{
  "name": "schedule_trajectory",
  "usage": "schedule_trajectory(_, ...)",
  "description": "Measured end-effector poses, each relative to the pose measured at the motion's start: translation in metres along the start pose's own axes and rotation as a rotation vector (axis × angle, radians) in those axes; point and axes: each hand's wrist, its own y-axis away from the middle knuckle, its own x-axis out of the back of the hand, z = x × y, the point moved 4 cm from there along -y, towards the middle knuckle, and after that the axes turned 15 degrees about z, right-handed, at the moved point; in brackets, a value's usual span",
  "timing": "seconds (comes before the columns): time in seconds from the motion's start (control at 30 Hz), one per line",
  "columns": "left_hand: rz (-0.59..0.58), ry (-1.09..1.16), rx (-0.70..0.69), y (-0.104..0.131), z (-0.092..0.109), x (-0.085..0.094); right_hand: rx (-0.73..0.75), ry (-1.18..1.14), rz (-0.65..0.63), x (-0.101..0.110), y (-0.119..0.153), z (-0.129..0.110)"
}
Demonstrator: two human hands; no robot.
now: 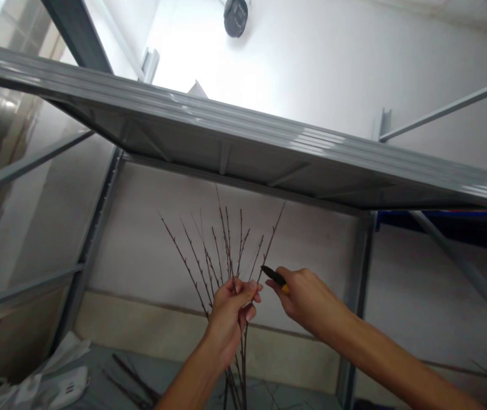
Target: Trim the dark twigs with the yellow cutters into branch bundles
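A spray of thin dark budded branches (pixel 189 265) fans upward in front of the wall. My left hand (pixel 230 310) is closed among them, thumb and fingertips pinching one slender twig that leans right. Below that hand, the stems run together toward the bottom of the view. To the right, my right hand (pixel 303 293) is wrapped round a small black-and-yellow hand tool (pixel 272 275); its exact kind is partly hidden by the fingers. The tool's dark tip is right beside the leaning twig (pixel 272 233), and I cannot tell whether they touch.
A grey metal shelf (pixel 226 122) crosses above my hands, with an upright post (pixel 358 285) at right and another at left. More dark branches (pixel 130 378) lie on the grey surface at lower left, near a white power strip (pixel 66 387) and crumpled plastic.
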Motion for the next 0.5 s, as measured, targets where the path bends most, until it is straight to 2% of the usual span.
schedule_trajectory(0.1, 0.016, -0.015, 0.023, 0.002, 0.0, 0.004, -0.303, -0.546, 0.067, 0.007, -0.01, 0.009)
schedule_trajectory(0.2, 0.003, -0.034, 0.05, 0.004, -0.002, 0.005, -0.517, -0.86, 0.112, 0.006, -0.017, 0.012)
schedule_trajectory(0.27, -0.004, -0.038, 0.068, 0.005, -0.005, 0.005, -0.558, -0.961, 0.118, 0.002, -0.02, 0.01)
schedule_trajectory(0.37, 0.015, -0.025, 0.091, 0.003, -0.009, 0.007, -0.522, -1.001, 0.132, -0.001, -0.025, 0.007)
schedule_trajectory(0.5, 0.017, -0.041, 0.102, 0.0, -0.013, 0.012, -0.544, -1.01, 0.199, 0.006, -0.032, 0.012)
